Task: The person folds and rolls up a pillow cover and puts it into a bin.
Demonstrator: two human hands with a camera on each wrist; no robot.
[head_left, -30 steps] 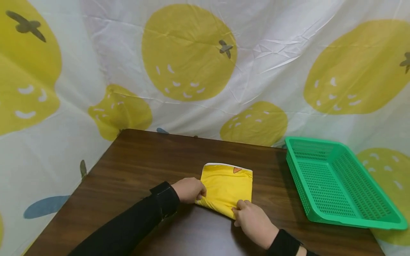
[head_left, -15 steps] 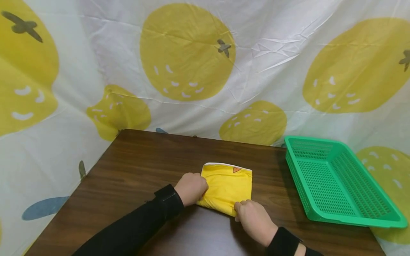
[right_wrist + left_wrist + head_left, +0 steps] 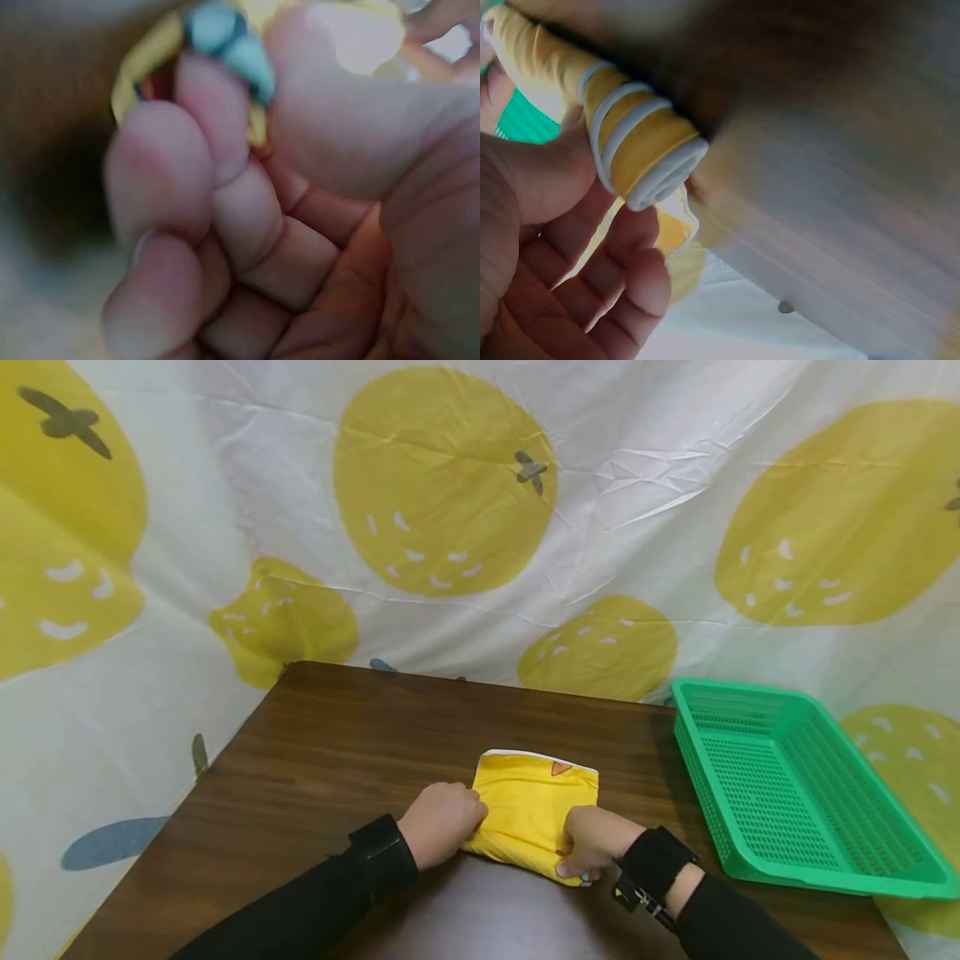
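Desk [image 3: 360,727]: brown wood grain. Green basket [image 3: 772,802]: along right edge. Yellow cloth [image 3: 528,802]: near edge rolled, lying between basket and left edge. Our left hand [image 3: 441,822]: fingers curled, gripping roll's left end. Our right hand [image 3: 596,837]: thumb and fingers pinching right end.

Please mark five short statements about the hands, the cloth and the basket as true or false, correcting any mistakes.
1. The left hand and right hand both hold the yellow cloth. True.
2. The green basket stands to the right of the cloth. True.
3. The basket is upside down. False: its open side faces up.
4. The left wrist view shows the cloth rolled up. True.
5. The cloth lies inside the basket. False: it is outside, in the hands.
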